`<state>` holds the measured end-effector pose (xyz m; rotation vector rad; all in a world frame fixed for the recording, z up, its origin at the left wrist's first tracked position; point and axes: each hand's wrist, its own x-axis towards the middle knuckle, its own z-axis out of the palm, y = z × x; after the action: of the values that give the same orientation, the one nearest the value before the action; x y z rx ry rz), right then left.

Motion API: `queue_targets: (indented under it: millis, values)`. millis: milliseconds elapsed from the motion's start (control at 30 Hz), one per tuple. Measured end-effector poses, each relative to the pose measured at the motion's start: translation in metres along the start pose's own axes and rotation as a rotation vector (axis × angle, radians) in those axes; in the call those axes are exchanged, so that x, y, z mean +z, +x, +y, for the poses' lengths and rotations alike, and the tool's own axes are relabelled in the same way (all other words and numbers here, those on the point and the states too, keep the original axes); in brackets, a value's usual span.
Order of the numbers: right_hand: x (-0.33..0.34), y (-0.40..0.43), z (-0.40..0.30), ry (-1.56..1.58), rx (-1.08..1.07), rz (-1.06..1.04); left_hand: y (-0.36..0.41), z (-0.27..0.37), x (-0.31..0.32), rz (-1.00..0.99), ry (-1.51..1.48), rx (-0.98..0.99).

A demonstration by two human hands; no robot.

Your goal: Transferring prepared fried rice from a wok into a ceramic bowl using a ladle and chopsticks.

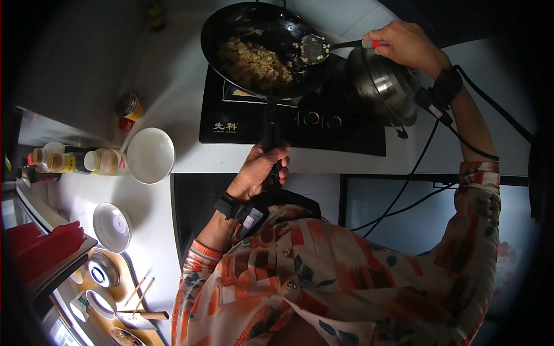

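My left hand (262, 168) is wrapped around the black handle (272, 125) of a dark wok (277, 17). Fried rice (258, 60) with a bit of green lies heaped in the wok, mostly left of its middle. In my right hand (404, 45) is the red and grey handle of a spatula (314, 49). The spatula's blade is over the right side of the wok, and rice grains cling to it. Under the wok sits a black cooktop (242, 125) with knobs at its front. A steel pot (383, 86) stands below my right hand, on the cooktop's right side.
Seasoning bottles (78, 162) and two white bowls (150, 155) (111, 228) stand on the left counter. A cutting board (123, 277) there carries chopsticks (140, 294), a cleaver (143, 318) and several dishes. Black cables (422, 158) run from my right wrist.
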<state>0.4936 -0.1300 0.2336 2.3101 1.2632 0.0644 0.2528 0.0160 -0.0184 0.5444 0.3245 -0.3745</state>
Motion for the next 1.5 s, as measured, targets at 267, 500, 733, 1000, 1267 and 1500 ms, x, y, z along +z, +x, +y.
queue_targets:
  millis: [267, 500, 733, 1000, 1267, 1500]
  values:
    - [0.028, 0.035, -0.014, -0.033, 0.008, -0.015, 0.000, 0.001, 0.003, -0.007, 0.045, 0.011]
    - [0.012, 0.020, 0.031, 0.140, 0.052, -0.076, -0.002, 0.002, 0.002, -0.018, 0.003, -0.002]
    - [0.000, 0.041, -0.012, 0.029, 0.071, -0.173, -0.002, 0.002, 0.001, -0.020, 0.001, -0.018]
    - [0.014, 0.037, 0.002, 0.216, 0.043, -0.208, -0.002, 0.005, 0.003, 0.003, 0.036, -0.026]
    - [0.006, 0.017, 0.044, 0.334, -0.013, -0.225, -0.004, 0.007, 0.005, 0.024, 0.047, -0.028]
    - [0.012, 0.007, 0.033, 0.538, 0.133, -0.402, -0.005, 0.008, 0.004, 0.011, 0.034, -0.051]
